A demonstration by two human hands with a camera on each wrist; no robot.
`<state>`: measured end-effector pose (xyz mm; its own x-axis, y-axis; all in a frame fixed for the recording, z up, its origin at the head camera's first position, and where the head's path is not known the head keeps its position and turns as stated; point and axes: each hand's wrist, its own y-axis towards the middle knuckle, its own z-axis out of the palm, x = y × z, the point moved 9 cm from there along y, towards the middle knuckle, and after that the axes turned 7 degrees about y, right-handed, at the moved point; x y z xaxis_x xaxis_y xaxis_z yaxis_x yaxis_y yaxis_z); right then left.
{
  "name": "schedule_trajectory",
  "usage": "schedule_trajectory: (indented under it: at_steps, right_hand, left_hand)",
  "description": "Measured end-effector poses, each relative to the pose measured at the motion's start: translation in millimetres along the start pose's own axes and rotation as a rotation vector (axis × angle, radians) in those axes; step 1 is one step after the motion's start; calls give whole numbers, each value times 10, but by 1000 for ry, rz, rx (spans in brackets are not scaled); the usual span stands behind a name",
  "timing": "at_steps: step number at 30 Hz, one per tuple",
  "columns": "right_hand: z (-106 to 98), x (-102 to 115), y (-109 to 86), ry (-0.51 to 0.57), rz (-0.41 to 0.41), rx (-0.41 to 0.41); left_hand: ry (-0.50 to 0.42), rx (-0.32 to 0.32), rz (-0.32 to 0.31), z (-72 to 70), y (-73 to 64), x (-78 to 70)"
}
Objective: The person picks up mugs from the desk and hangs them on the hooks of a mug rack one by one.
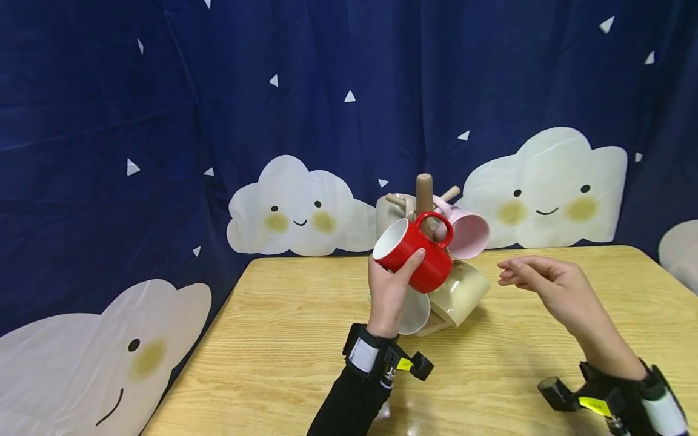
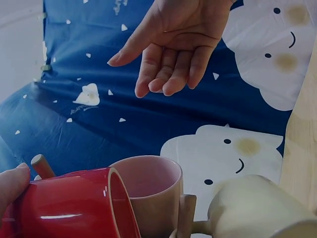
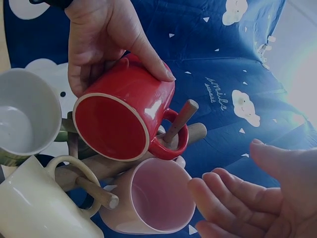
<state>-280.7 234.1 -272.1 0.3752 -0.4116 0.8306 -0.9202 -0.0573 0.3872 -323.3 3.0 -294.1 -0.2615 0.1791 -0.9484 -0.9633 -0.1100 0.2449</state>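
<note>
My left hand grips the red mug by its body, thumb along the side and handle upward. The mug is tilted in front of the wooden mug tree. In the right wrist view, a peg shows within the loop of the red handle. My right hand hovers to the right of the tree, fingers loosely bent and holding nothing. A pink mug hangs on the tree's upper right, with a cream mug below it.
A white mug hangs low on the tree, partly behind my left hand. An off-white mug is at the upper left, partly hidden by the red one. The tree stands on a wooden table, before a dark blue curtain with clouds.
</note>
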Motion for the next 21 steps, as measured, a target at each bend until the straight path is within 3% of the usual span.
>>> schedule_trajectory:
  at_steps: [8,21]
  right_hand:
    - [13,-7,1,-6,14,13]
    - [38,-16,9,-3,15,36]
  left_hand:
    - [86,-66,-54,-68,-11,65]
    - [349,-76,-20,-91,9,36]
